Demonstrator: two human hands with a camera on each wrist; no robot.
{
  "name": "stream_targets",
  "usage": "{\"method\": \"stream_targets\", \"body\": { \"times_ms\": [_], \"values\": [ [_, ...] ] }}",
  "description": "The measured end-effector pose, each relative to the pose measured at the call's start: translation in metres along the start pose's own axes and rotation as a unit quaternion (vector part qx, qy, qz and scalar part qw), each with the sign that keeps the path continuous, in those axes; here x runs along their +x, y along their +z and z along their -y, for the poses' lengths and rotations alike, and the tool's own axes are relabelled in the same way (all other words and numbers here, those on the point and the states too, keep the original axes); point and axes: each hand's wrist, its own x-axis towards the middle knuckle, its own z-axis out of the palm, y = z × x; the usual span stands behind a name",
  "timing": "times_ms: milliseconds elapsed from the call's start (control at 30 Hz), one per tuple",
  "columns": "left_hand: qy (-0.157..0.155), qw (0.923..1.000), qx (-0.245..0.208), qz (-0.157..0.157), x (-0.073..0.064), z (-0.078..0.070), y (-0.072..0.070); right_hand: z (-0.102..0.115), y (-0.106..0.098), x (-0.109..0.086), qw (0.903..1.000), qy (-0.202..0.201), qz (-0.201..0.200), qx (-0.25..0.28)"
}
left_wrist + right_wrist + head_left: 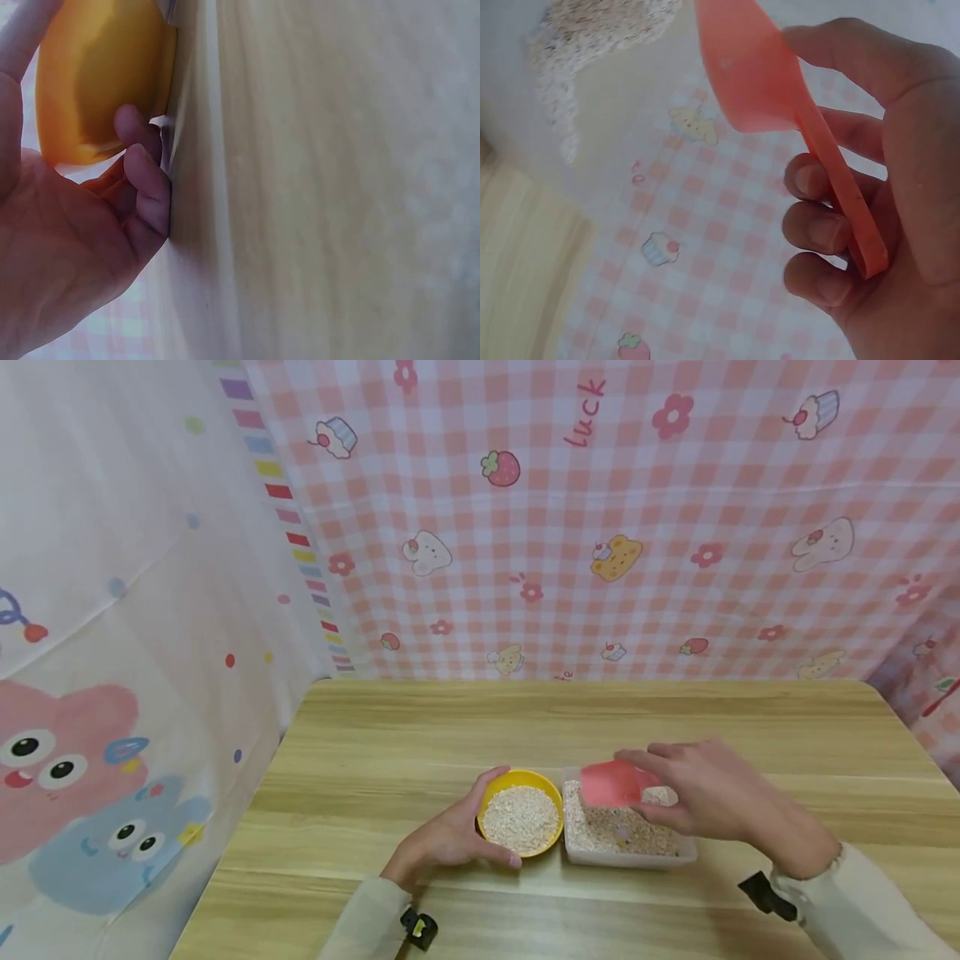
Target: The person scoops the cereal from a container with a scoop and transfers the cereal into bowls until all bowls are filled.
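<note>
My left hand [450, 837] holds a small yellow bowl [527, 777] by its sides, thumb at the near side and fingers round the far side. Pale oat flakes [521, 820] fill much of the bowl, which stands on the table. The left wrist view shows the bowl's outer wall [105, 71] beside curled fingers. With its fingers wrapped round the handle, my right hand [708, 789] grips a pink-red plastic scoop [610, 785] over a translucent box [630, 859]. Inside the box lie more flakes [592, 827], with a few small coloured bits among them. In the right wrist view the scoop's handle [838, 176] crosses the palm.
Bowl and box stand side by side on a wood-grain table [450, 718]. A pink checked cloth [465, 568] hangs behind the table, and a white cartoon-print cloth [172, 610] hangs at the left. Dark wrist straps [420, 928] sit at both sleeves.
</note>
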Motion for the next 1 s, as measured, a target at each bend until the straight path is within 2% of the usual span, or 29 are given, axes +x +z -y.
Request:
{"method": "stream_targets", "body": {
  "times_ms": [133, 467, 767, 900, 1000],
  "values": [
    [0.003, 1.0, 0.002, -0.004, -0.001, 0.0, 0.0, -0.003, 0.001, -0.009, 0.9985, 0.029, 0.044, 0.014],
    [0.008, 0.9995, 0.03, -0.012, -0.002, -0.002, 0.0, -0.011, 0.013, -0.022, 0.9903, 0.066, 0.111, 0.051],
    [0.027, 0.9969, 0.072, -0.017, -0.006, -0.011, -0.004, -0.013, 0.02, -0.024, 0.9851, 0.083, 0.135, 0.066],
    [0.024, 0.9935, 0.102, -0.045, -0.011, -0.021, -0.011, -0.013, 0.022, -0.024, 0.9841, 0.084, 0.135, 0.079],
    [0.031, 0.9863, 0.139, -0.083, -0.014, -0.032, -0.012, -0.014, 0.023, -0.024, 0.9821, 0.086, 0.141, 0.091]
  ]
}}
